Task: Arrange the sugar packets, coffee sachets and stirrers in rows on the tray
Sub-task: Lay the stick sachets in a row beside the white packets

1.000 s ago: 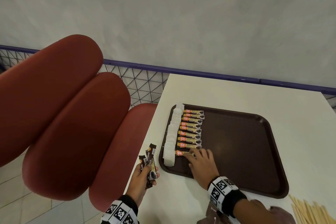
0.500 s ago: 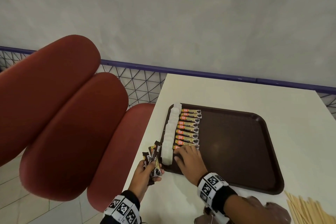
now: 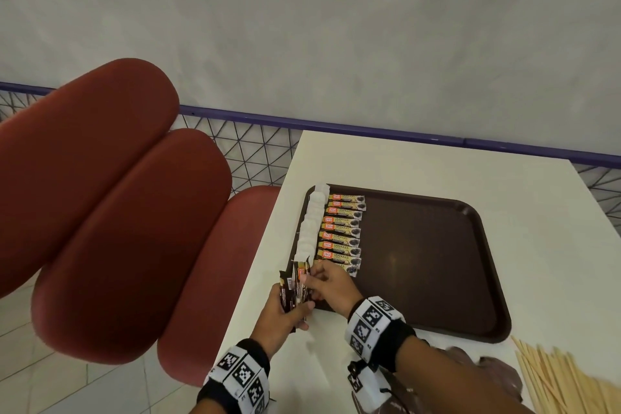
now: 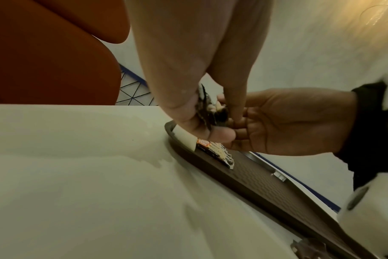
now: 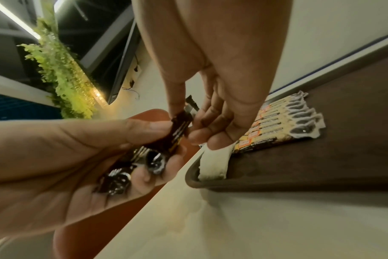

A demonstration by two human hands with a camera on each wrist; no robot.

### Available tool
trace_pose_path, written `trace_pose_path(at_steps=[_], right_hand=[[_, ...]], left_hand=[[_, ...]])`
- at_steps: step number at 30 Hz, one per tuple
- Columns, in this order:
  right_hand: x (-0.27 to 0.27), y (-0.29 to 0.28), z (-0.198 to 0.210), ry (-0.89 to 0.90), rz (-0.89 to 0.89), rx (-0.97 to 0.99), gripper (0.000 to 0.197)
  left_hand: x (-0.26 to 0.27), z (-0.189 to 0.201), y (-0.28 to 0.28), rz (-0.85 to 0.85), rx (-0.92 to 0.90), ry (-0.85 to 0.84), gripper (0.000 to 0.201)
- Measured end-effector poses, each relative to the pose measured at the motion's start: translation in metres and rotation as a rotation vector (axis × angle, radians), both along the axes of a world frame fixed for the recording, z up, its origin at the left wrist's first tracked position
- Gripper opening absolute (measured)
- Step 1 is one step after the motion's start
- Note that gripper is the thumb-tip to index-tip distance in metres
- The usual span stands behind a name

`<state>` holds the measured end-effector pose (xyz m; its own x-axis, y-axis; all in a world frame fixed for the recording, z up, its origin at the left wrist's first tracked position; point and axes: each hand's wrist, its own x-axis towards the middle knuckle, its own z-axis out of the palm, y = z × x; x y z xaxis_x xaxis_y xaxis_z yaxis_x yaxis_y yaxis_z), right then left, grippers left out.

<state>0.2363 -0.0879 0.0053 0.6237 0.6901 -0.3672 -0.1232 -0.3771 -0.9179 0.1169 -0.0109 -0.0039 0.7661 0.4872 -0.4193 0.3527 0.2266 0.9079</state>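
Observation:
A dark brown tray [image 3: 437, 265] lies on the white table [image 3: 420, 165]. Along its left side runs a column of white sugar packets [image 3: 311, 228], and beside it a row of yellow coffee sachets [image 3: 342, 235]. My left hand [image 3: 284, 309] grips a bunch of dark brown sachets [image 3: 294, 286] by the tray's near left corner. My right hand [image 3: 327, 286] pinches the top of one dark sachet [image 5: 179, 129] in that bunch between thumb and fingers. Wooden stirrers [image 3: 564, 380] lie in a loose pile at the near right of the table.
Red padded seat cushions [image 3: 111, 212] stand left of the table. A blue rail with wire mesh [image 3: 255, 148] runs behind it, below a grey wall. A brown wrapper [image 3: 484, 370] lies near the stirrers. Most of the tray's floor [image 3: 420, 279] is bare.
My right hand left the nearest yellow sachet on the tray and came back to the bunch. My left hand moved right and up toward the tray corner to meet it.

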Motion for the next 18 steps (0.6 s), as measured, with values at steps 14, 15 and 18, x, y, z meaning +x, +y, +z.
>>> trace_pose_path(at_steps=[14, 15, 18], right_hand=[[0.012, -0.031, 0.001, 0.385, -0.244, 0.173, 0.017], [0.011, -0.033, 0.002, 0.381, -0.219, 0.168, 0.016], [0.009, -0.035, 0.006, 0.323, -0.05, 0.137, 0.012]], left_hand=[[0.001, 0.005, -0.001, 0.085, -0.072, 0.023, 0.016], [0.001, 0.005, 0.001, 0.1, -0.053, 0.038, 0.016], [0.008, 0.007, 0.004, 0.154, -0.029, 0.062, 0.014]])
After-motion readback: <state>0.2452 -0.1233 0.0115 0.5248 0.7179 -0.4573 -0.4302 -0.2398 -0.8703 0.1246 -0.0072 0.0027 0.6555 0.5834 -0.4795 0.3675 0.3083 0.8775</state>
